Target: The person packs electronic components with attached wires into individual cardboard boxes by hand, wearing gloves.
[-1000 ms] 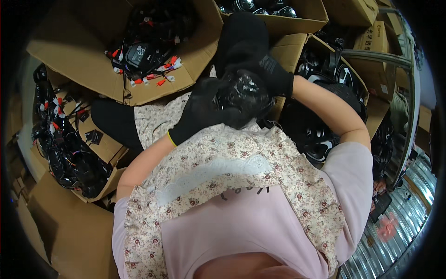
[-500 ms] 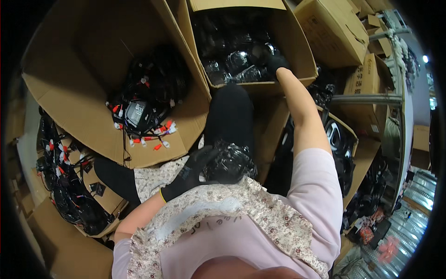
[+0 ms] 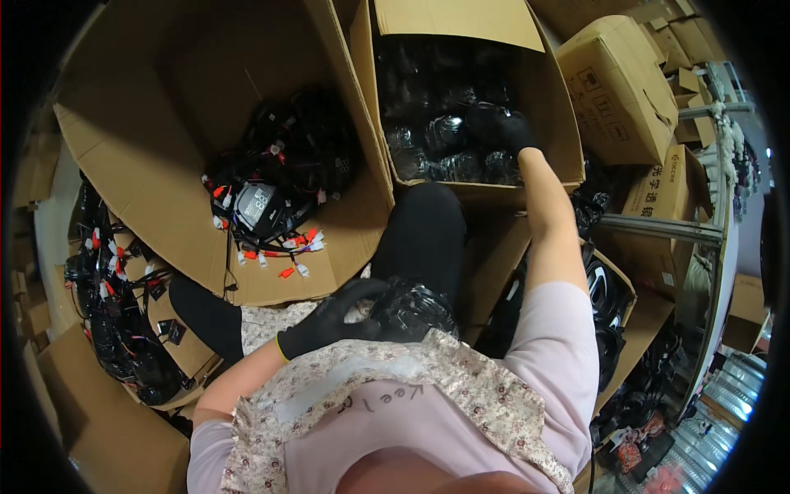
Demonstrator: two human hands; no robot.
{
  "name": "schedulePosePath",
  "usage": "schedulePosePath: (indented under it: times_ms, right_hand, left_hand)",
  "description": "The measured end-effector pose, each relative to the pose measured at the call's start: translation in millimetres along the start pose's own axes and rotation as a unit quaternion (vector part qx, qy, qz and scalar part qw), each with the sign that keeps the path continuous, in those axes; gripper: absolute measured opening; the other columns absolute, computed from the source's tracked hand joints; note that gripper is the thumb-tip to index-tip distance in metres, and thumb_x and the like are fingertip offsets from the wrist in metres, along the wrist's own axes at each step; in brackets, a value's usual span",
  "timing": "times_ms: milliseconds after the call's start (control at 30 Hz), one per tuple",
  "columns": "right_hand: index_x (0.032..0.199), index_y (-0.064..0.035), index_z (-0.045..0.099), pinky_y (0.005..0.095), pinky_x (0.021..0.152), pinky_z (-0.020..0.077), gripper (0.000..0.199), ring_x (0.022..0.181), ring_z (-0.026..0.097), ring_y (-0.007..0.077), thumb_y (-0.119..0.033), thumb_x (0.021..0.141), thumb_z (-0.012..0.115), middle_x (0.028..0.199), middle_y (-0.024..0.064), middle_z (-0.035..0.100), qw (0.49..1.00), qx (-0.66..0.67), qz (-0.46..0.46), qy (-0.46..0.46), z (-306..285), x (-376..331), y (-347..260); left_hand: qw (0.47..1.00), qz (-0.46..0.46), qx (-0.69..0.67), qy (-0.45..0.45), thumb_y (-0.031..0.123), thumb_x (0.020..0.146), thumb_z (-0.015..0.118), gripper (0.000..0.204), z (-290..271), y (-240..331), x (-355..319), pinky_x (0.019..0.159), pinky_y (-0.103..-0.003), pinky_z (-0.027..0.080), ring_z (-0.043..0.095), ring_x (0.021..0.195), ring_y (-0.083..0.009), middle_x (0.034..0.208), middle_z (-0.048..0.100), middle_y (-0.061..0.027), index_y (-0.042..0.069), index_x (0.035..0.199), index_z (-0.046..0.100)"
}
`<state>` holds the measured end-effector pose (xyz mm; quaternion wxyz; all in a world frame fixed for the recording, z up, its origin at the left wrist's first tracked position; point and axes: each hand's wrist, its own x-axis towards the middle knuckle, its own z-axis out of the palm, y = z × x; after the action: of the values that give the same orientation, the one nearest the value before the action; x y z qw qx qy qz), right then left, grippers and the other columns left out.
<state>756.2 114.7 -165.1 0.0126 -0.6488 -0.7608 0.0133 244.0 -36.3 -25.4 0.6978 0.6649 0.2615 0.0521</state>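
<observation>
On my lap lies a bundle wrapped in shiny black plastic (image 3: 415,311). My left hand (image 3: 337,317), in a black glove, rests at its left side, thumb and fingers spread apart in a curve with nothing gripped. My right hand (image 3: 500,129), also black-gloved, reaches into a cardboard box (image 3: 485,191) ahead of me. That box holds several black plastic-wrapped bundles (image 3: 446,133), and the hand lies over those at the right. Its fingertips blend into the dark wrapping, so I cannot see whether they grip anything.
At left, a large open carton (image 3: 123,156) holds black cabled display units (image 3: 255,204) with red and white connectors. More wired parts (image 3: 123,329) lie at far left. On the right are a carton of black parts (image 3: 605,296), a metal rack (image 3: 658,228) and stacked boxes (image 3: 617,90).
My right hand has moved further in over the wrapped bundles. The left hand has shifted slightly off the lap bundle to its left side. The whole view has shifted a little.
</observation>
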Motion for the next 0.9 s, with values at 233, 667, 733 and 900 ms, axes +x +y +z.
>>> schedulePosePath:
  times_ms: [233,667,733,900]
  right_hand:
    - [0.133,-0.0153,0.056,0.0328,0.094,0.0501,0.055,0.111,0.062,0.0194,-0.010,0.081,0.074,0.123,0.0109,0.065,0.924,0.383,0.003,0.009,-170,-45,-74]
    - [0.131,-0.0108,0.055,0.0416,0.095,0.0478,0.065,0.116,0.054,0.0356,-0.020,0.072,0.080,0.131,0.0166,0.050,0.945,0.305,-0.080,0.087,-200,-94,-217]
    - [0.139,-0.0135,0.046,0.0482,0.100,0.0435,0.089,0.124,0.046,0.0430,-0.030,0.062,0.086,0.138,0.0232,0.042,0.956,0.253,-0.091,0.113,-182,-113,-235]
    - [0.146,-0.0118,0.036,0.0523,0.109,0.0331,0.117,0.136,0.031,0.0480,-0.036,0.047,0.093,0.150,0.0279,0.025,0.978,0.170,-0.119,-0.006,-182,-136,-268]
  left_hand:
    - [0.962,0.053,0.086,0.254,0.011,0.092,0.059,0.030,-38,37,46,0.092,-0.029,0.045,0.058,0.108,-0.0137,0.111,0.065,-0.0073,0.004,0.121,0.062]
    - [0.965,0.092,-0.223,0.098,0.019,0.099,0.052,0.022,-8,10,121,0.083,-0.025,0.049,0.061,0.090,-0.0098,0.103,0.065,-0.0016,0.005,0.111,0.064]
    - [0.923,0.055,-0.362,0.118,0.021,0.099,0.053,0.021,10,12,105,0.080,-0.025,0.049,0.061,0.089,-0.0099,0.100,0.065,-0.0013,0.006,0.110,0.063]
    - [0.832,0.051,-0.549,0.068,0.030,0.097,0.059,0.026,35,-29,77,0.077,-0.024,0.049,0.060,0.087,-0.0077,0.099,0.066,0.0018,0.010,0.112,0.062]
